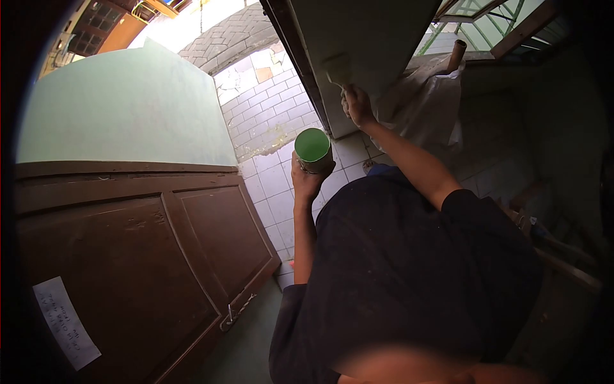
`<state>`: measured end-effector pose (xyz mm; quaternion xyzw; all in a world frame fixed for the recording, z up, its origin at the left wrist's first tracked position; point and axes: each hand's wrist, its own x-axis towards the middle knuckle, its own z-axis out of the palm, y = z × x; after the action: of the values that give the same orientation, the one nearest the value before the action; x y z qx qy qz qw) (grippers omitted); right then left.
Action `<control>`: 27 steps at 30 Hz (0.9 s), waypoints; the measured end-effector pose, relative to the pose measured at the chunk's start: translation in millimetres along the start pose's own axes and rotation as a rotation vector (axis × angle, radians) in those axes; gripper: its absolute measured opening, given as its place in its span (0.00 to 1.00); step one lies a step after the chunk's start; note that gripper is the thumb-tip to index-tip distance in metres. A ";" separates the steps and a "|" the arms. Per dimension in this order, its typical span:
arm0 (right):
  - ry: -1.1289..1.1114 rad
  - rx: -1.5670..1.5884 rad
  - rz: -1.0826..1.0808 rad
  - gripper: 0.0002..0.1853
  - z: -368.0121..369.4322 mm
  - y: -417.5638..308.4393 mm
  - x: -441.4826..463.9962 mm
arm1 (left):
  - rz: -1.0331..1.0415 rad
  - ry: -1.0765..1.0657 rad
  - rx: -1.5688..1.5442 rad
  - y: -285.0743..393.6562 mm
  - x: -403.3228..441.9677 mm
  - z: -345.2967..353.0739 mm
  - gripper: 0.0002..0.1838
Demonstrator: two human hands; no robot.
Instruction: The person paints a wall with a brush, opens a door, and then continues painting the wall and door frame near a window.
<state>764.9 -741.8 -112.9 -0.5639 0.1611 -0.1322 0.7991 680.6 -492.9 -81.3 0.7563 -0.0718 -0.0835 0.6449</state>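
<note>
My left hand (307, 179) is wrapped round a can of green paint (313, 145), held upright in front of my body. Green shows inside the can's round opening; the level of the paint is hard to judge. Up and to the right, my right hand (357, 106) grips the handle of a paintbrush (337, 69). The brush head is against or very close to a shaded wall (364, 38) beside the doorway; I cannot tell whether it touches. Its bristles are dim and blend into the wall.
A brown wooden door (128, 256) with a paper note (67, 323) stands open at left, by a pale green wall (121, 109). White floor tiles (272, 185) run out through the doorway. A plastic sheet (428, 102) hangs under the window at right. Wooden pieces (569, 269) lie in shadow.
</note>
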 end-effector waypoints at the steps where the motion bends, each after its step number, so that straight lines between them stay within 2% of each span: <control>1: 0.037 -0.101 0.071 0.20 -6.4 23.2 0.0 | -0.002 0.004 0.010 1.1 -0.6 -1.2 0.37; 3: 0.115 -0.199 0.305 0.19 -26.3 69.1 -0.8 | 0.002 0.004 0.015 -1.7 -0.9 -2.1 0.38; 4: 0.115 -0.197 0.295 0.19 -31.7 81.2 0.7 | 0.006 0.005 0.015 -1.4 1.4 -1.5 0.38; 6: 0.230 -0.266 0.592 0.19 -34.7 93.9 4.9 | 0.009 0.011 0.003 1.9 1.8 -0.4 0.38; 10: 0.162 -0.036 0.565 0.18 -2.7 38.3 27.4 | 0.001 0.023 0.041 2.1 -2.1 -1.8 0.38; 12: 0.075 0.404 0.582 0.15 10.5 9.4 32.5 | -0.007 0.023 0.012 6.3 -4.5 -2.9 0.38; 13: 0.077 0.404 0.581 0.15 19.8 -13.8 24.7 | -0.011 0.024 -0.024 7.9 -3.7 -1.8 0.38; 15: 0.088 0.197 0.361 0.14 39.3 -67.9 -9.6 | -0.028 0.028 -0.015 -0.3 -1.3 -4.1 0.38; 16: 0.086 0.191 0.369 0.14 41.0 -90.6 -22.8 | -0.048 0.033 0.001 -4.5 -3.4 -5.2 0.39; 18: -0.100 0.258 0.165 0.15 40.8 -130.1 -36.4 | -0.044 0.034 -0.024 -4.2 -5.2 -3.4 0.38; 19: -0.102 0.257 0.160 0.15 43.1 -141.1 -39.8 | -0.037 0.027 -0.050 -5.5 -5.6 -3.0 0.38; 20: -0.116 0.237 0.046 0.15 43.9 -149.5 -43.6 | -0.034 0.025 -0.050 -7.1 -6.2 -2.9 0.38; 21: -0.128 0.217 -0.069 0.16 43.9 -153.5 -45.0 | -0.027 0.021 -0.009 -8.9 -6.6 -3.0 0.38; 22: -0.126 0.220 -0.074 0.16 42.0 -147.3 -42.1 | -0.019 0.018 0.033 -10.4 -6.1 -2.6 0.38; 24: -0.108 0.266 -0.024 0.17 36.7 -109.5 -31.1 | -0.002 0.015 0.035 -9.9 -5.4 -1.0 0.37; 27: -0.040 0.020 0.121 0.19 6.1 -4.4 -9.8 | -0.003 0.019 -0.002 -1.7 -5.8 1.1 0.37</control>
<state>758.3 -734.2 -105.8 -0.5478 0.1774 -0.0739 0.8143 674.7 -492.4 -82.9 0.7565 -0.0645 -0.0771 0.6463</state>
